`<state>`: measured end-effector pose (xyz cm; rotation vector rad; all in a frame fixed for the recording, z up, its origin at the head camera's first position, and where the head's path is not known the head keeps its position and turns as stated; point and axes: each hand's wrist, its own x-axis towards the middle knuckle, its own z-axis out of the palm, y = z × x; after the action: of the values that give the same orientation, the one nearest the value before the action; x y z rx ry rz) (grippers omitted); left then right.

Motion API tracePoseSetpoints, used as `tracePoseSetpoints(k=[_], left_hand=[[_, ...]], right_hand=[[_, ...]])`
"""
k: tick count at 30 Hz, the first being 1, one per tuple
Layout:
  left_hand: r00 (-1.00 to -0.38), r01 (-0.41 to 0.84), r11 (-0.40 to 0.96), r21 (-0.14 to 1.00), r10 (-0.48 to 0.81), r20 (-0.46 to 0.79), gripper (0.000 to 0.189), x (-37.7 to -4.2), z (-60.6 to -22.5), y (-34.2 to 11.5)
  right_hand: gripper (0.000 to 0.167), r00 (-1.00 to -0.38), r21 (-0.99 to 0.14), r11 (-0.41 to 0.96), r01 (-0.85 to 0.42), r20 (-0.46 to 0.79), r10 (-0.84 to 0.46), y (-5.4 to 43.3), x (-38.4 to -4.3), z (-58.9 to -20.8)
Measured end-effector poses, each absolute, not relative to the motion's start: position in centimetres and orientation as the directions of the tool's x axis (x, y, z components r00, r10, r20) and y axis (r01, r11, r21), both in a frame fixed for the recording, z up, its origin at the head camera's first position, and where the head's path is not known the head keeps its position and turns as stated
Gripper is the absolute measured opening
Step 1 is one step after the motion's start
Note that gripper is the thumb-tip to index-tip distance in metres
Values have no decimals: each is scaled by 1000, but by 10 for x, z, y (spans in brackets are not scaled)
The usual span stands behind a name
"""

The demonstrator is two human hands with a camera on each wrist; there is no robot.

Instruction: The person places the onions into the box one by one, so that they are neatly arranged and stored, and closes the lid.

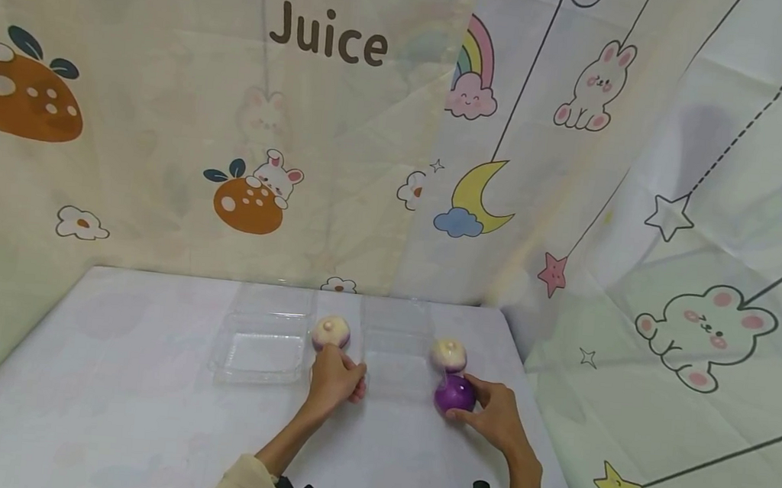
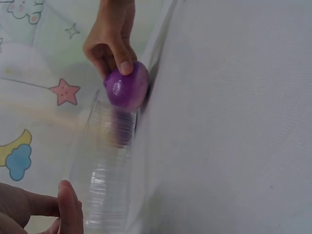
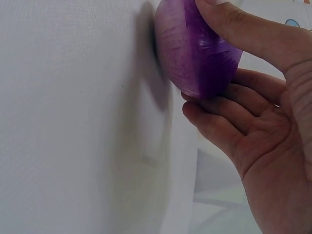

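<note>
My right hand grips a glossy purple turnip between thumb and fingers, low over the white table. In the right wrist view, the turnip shows a pale striped half and a purple half. Just behind it sits a second turnip, cream side up. My left hand, fingers bent, is directly in front of another cream-topped turnip. A pale pinkish edge shows beside that hand, whose fingers are partly hidden; I cannot tell what they hold. In the left wrist view, the left hand enters at the lower left.
A clear plastic container with a raised lid stands left of the left hand. A second clear container stands between the two hands. The white table meets printed cloth at its back and right.
</note>
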<state>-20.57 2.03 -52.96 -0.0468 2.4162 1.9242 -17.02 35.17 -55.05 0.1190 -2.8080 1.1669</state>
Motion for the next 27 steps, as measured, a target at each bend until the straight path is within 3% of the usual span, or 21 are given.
tracePoseSetpoints(k=[12,18,27], left_hand=[[-1000,0,285,959,-21,6,27,-197,-538,25],[-1000,-21,246,969,-24,-15,25,-195,-543,26],[-998,43,231,972,-27,51,23,-196,-547,25]], right_hand=[[79,-983,-660,743,-111,181,14,356,-165,-555],[79,-985,-686,721,-103,173,24,356,-165,-555],[79,-983,-698,707,-109,183,29,359,-166,-556]])
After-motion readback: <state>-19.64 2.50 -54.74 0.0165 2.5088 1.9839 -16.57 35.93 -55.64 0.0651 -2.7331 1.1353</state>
